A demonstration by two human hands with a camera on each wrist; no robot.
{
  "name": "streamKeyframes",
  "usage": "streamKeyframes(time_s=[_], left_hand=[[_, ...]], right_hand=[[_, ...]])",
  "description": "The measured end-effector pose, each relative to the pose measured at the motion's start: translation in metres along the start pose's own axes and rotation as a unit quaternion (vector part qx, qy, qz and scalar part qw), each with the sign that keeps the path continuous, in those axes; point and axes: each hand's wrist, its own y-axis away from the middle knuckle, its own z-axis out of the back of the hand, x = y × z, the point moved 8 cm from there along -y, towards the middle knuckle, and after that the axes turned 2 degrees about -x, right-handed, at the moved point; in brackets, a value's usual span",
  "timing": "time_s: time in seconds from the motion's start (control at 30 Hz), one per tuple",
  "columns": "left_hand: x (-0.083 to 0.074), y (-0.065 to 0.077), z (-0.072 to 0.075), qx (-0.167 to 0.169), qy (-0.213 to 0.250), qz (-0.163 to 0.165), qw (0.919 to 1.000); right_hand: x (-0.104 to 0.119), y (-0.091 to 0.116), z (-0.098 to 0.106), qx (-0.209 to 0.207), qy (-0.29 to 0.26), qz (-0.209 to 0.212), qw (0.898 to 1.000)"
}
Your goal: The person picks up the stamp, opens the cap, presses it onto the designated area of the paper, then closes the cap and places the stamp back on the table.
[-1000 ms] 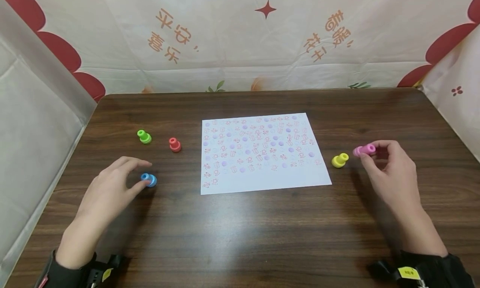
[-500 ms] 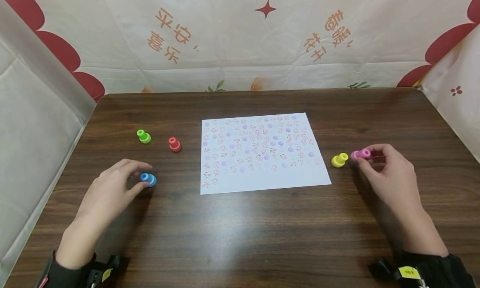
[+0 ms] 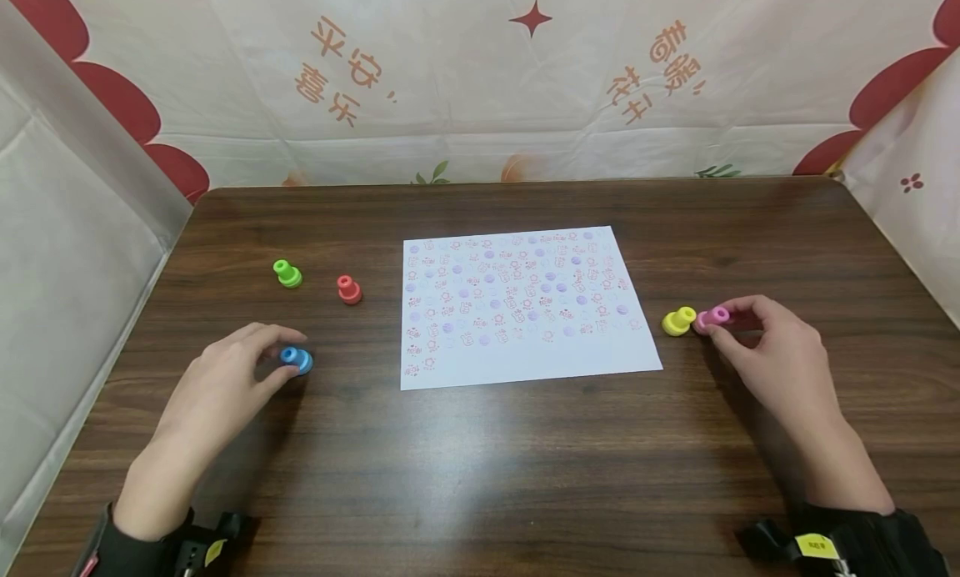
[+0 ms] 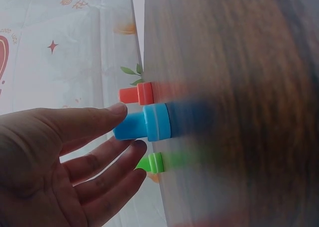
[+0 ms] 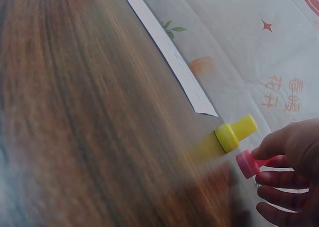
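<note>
On the left of the table, a blue stamp (image 3: pixel 296 360) stands upright on its wide base. My left hand (image 3: pixel 228 381) lies around it, thumb in front and index finger behind, with the fingers loosely bent. In the left wrist view the thumb tip overlaps the blue handle; whether it touches, I cannot tell. At the right, my right hand (image 3: pixel 783 356) pinches a pink stamp (image 3: pixel 711 319) between thumb and index finger, close beside an upright yellow stamp (image 3: pixel 678 321). In the right wrist view the pink base (image 5: pixel 245 165) is slightly tilted.
A white sheet (image 3: pixel 525 352) printed with rows of small red and purple marks lies mid-table. Behind the left hand stand a green stamp (image 3: pixel 288 273) and a red stamp (image 3: pixel 348 290). A patterned cloth (image 3: pixel 465 68) hangs behind the wooden table (image 3: pixel 465 469).
My right hand has moved left and slightly toward me with the pink stamp, bringing it against or very near the yellow one. The left hand and the blue stamp have barely moved.
</note>
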Motion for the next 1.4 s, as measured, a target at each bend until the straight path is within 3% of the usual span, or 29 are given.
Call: streamKeyframes(time_s=[0.9,1.4], left_hand=[[0.001,-0.001,-0.003,0.013,-0.006,0.005,0.9999],[0.003,0.0,-0.004,0.016,-0.001,0.014,0.9998]], right_hand=[[0.0,0.002,-0.003,0.018,0.009,-0.005,1.0],[0.001,0.006,0.009,-0.02,-0.014,-0.004,1.0]])
